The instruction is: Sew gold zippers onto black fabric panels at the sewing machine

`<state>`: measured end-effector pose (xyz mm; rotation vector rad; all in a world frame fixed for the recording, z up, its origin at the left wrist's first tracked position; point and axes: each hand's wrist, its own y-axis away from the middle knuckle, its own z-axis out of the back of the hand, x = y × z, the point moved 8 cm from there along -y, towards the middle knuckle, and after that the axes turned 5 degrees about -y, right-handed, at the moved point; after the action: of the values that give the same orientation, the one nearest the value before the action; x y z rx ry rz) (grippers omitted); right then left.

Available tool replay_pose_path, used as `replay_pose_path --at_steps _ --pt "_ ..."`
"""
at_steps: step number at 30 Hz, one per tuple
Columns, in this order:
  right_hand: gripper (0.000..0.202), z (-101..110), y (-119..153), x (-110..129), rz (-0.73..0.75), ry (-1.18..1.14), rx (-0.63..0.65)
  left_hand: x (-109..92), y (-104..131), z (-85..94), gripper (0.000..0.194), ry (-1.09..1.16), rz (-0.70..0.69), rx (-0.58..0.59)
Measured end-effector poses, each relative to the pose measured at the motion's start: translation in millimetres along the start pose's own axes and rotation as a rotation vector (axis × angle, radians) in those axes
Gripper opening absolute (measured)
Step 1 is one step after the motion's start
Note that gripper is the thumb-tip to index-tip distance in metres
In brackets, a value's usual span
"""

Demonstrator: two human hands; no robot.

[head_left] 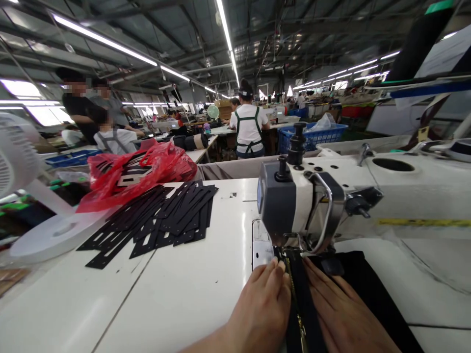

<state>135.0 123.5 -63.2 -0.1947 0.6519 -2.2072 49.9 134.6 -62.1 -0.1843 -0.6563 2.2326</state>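
Note:
A black zipper (300, 327) with gold-coloured teeth runs lengthwise under the head of a white and grey sewing machine (279, 206). My left hand (263, 299) is at the zipper's left edge, its fingers bunched together on the tape close to the needle area. Flat along the right side lies my right hand (340, 311), fingers stretched forward and pressing on the dark strip beside the teeth. Black fabric (371, 287) spreads out on the machine bed beyond and under the right hand. The needle tip and presser foot are hard to make out.
Flat black cut pieces (176, 215) lie in a loose pile to the left. Behind them sits a red plastic bag (147, 169) with more pieces. A white fan (55, 235) stands far left. Blue crates (312, 137) and several people at work are further back.

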Motion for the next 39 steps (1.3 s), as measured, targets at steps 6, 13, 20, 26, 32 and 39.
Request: replay_pose_path --at_steps 6,13,20,26,32,39 --pt "0.07 6 -7 3 0.021 0.036 0.008 2 0 -2.5 0.029 -0.008 0.012 0.002" --pt "0.066 -1 0 1 -0.005 0.01 0.028 3 0 -3.5 0.029 0.005 0.021 0.017" --pt "0.063 3 -1 1 -0.031 0.013 -0.005 3 1 -3.6 0.029 0.001 -0.002 0.009" --pt "0.061 -6 1 -3 -0.063 -0.011 0.087 5 1 -4.1 0.026 -0.031 -0.038 -0.015" --pt "0.06 -13 2 -8 -0.116 -0.064 0.127 8 -1 -6.4 0.026 -0.025 -0.032 -0.038" --pt "0.061 -12 -2 -8 -0.051 -0.046 0.043 12 -7 -9.5 0.018 0.019 0.015 -0.03"
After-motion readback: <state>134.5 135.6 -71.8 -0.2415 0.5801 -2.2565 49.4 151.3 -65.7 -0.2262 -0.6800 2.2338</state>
